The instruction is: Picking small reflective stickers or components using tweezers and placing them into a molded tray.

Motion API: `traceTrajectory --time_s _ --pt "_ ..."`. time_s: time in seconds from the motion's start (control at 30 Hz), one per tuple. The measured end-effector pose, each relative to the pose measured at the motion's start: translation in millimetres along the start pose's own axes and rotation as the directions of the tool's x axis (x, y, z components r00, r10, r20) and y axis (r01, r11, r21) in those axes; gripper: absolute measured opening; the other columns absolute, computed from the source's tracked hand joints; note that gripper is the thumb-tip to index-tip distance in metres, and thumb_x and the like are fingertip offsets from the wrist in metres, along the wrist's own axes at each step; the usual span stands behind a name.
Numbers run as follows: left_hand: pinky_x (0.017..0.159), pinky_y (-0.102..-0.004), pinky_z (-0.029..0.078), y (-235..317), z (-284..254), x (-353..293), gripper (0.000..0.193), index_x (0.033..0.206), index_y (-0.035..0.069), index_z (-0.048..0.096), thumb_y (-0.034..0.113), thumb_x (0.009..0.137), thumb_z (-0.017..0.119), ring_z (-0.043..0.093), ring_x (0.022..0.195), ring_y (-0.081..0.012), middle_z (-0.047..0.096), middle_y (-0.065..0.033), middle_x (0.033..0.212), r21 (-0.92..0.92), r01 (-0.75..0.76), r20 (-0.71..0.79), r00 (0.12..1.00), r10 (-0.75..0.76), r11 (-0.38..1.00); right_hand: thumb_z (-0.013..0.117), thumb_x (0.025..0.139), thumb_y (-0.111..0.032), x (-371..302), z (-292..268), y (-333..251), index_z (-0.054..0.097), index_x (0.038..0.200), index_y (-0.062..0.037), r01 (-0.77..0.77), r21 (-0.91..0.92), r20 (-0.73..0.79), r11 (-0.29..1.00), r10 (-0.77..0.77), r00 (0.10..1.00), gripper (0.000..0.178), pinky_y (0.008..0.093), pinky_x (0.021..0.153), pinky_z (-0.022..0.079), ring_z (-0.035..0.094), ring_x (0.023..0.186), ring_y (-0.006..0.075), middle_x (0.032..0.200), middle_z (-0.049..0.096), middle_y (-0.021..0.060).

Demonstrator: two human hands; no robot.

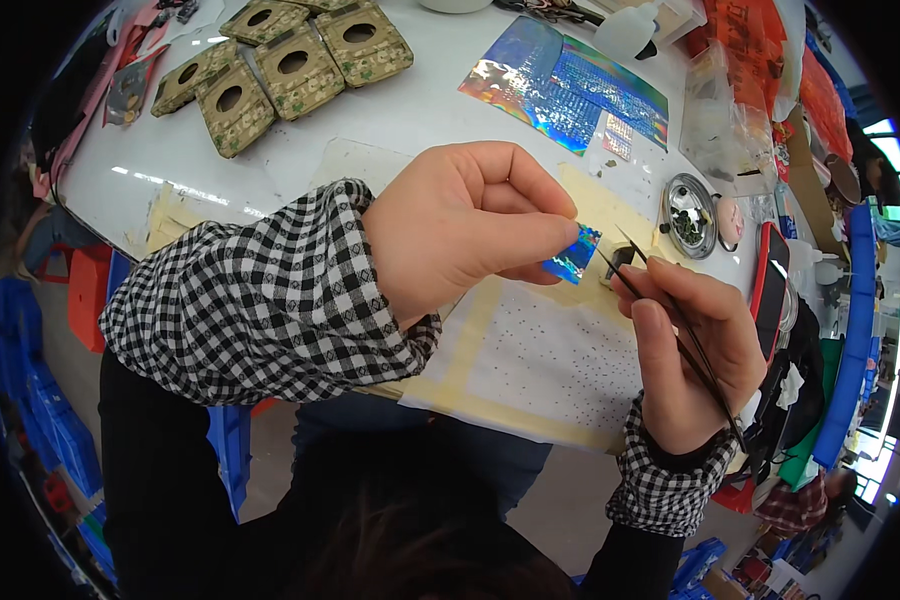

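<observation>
Between thumb and fingers, my left hand (480,215) pinches a small shiny blue holographic sticker piece (576,256) above the work table. My right hand (695,345) grips dark tweezers (692,345), their tips pointing toward the edge of the sticker piece; whether they touch it I cannot tell. Below both hands lies a white sheet (540,350) covered in small dark dots, bordered by yellowish tape. A small dark object (622,258) sits just behind the tweezer tips, partly hidden by them.
Several camouflage-patterned pieces with round holes (292,80) lie at the far left. Holographic sheets (570,85) rest at the back. To the right are a round clear dish with dark bits (690,215), a red-edged device (768,285) and clear plastic bags (725,120). A white squeeze bottle (625,32) stands behind.
</observation>
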State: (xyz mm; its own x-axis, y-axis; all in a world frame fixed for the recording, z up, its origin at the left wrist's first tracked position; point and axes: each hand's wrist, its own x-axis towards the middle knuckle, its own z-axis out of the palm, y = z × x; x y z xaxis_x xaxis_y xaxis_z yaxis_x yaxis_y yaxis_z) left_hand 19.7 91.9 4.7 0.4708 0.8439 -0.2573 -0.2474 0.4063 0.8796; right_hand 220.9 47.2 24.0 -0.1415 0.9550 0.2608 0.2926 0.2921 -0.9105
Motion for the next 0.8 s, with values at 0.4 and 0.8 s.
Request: traceTrajectory --time_s 0.4,0.8 --pt "0.069 -0.0233 0.052 1.9 4.8 -3.2 0.031 0.106 0.003 0.044 0.002 0.081 0.062 0.061 0.079 -0.0108 0.064 -0.0068 0.086 0.026 -0.049 -0.04 0.998 0.05 0.998 0.069 0.076 -0.006 8.5 -4.7 6.5 0.061 0.097 0.0035 0.195 -0.098 0.084 0.976 -0.187 0.979 0.024 0.0286 0.072 0.046 0.06 0.079 0.0189 0.087 0.065 0.0107" --pt "0.067 -0.022 0.05 2.3 5.7 -5.1 0.033 0.107 0.002 0.043 0.001 0.081 0.062 0.061 0.075 -0.0096 0.064 -0.0073 0.083 0.01 -0.03 -0.007 1.0 0.03 0.999 0.06 0.085 -0.006 7.3 5.2 14.9 0.059 0.093 0.0043 0.163 0.113 0.035 0.98 -0.168 0.985 0.013 0.0264 0.07 0.047 0.059 0.08 0.018 0.087 0.062 0.0127"
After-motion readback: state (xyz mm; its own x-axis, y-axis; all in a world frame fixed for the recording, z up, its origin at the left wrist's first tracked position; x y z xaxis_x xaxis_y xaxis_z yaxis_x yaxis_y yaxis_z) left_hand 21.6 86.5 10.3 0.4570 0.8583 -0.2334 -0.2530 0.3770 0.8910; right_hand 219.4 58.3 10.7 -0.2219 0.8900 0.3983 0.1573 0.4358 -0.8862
